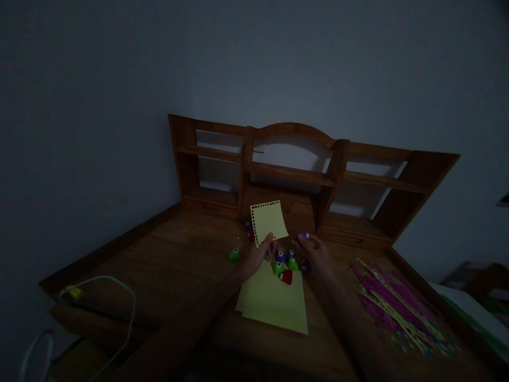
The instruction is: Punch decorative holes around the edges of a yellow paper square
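My left hand [265,249] is closed on the lower edge of a yellow paper sheet [269,222], held up above the desk. Rows of small punched shapes run along the sheet's top and left edges. In my right hand [316,249], to the right of the sheet and apart from it, is a small purple craft punch [304,235], pinched in the fingers. Below and between the hands, several green and purple punches [292,263] and a red one [287,276] are grouped at the top of a stack of yellow paper [274,305].
A green punch [234,254] sits alone left of my left hand. On the right lie pink and yellow punched paper strips [392,302] with scattered bits. Wooden shelves [290,171] stand along the desk's back. A white cable [129,289] loops at the left front.
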{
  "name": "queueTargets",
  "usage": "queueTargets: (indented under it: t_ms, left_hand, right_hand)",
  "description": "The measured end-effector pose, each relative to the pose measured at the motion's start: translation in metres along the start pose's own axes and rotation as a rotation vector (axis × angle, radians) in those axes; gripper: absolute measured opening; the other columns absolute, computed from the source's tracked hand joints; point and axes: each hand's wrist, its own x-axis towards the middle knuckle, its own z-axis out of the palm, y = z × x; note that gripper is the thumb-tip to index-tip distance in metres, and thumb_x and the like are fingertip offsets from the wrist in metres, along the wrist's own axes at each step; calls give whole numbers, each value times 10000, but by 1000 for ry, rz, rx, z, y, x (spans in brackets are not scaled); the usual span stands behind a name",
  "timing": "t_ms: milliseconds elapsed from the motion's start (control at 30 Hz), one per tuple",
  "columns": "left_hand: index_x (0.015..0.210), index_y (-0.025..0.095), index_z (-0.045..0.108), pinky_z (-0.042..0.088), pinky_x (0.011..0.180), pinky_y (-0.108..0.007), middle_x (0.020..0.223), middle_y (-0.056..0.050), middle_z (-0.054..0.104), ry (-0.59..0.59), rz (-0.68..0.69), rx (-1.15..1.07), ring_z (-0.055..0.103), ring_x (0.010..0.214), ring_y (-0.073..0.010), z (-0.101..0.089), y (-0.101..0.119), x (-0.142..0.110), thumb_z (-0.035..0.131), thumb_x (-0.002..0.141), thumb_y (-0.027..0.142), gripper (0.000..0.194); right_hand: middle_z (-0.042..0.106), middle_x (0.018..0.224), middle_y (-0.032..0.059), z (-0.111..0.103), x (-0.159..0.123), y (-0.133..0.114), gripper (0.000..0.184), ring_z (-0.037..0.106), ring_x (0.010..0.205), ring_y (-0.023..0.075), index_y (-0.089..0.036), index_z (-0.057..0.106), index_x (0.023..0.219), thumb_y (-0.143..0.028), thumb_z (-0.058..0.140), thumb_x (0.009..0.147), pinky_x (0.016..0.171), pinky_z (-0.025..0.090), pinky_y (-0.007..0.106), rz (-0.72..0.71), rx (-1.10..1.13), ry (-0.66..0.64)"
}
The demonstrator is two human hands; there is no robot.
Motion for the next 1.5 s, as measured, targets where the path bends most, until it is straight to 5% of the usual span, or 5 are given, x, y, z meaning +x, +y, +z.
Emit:
queueTargets:
  t_ms: [167, 433, 1200, 1500]
  left_hand:
    - [629, 158, 553, 346, 498, -249, 491, 7, 490, -19, 27, -6, 431, 449, -106, 3, 4, -2, 401, 878, 631, 556]
    - [605, 151, 535, 337, 490, -237, 497, 17, 473, -16, 117, 47, 427, 447, -93, 5, 2, -3, 405, 904, 577, 536]
    - [610, 171, 522, 365, 530, -250, 500, 9, 482, -11, 135, 137, 463, 509, -121, 8, 5, -8, 457, 890, 532, 461]
    - [611, 178, 532, 387, 545, -259, 520, -6, 508, 8, 120, 164, 500, 546, -143, 10, 9, -11, 488, 868, 548, 453]
  right_hand:
    - [694, 697, -8, 4, -22, 4, 435, 541, 459, 74, -183, 696, 1002, -300, 856, 615, 443, 438, 190, 150, -105, -150]
    - [724, 973, 59, 11, -31, 9, 366, 687, 841, 168, -176, 687, 972, -200, 842, 641, 803, 552, 282, 269, 57, -357]
    - [721, 951, 43, 12, -33, 9, 296, 694, 854, 161, -183, 676, 933, -199, 820, 674, 858, 545, 284, 237, 91, -393]
    - [723, 879, 34, 12, -31, 7, 273, 668, 698, 127, -180, 695, 897, -229, 827, 663, 676, 549, 229, 205, 19, -331]
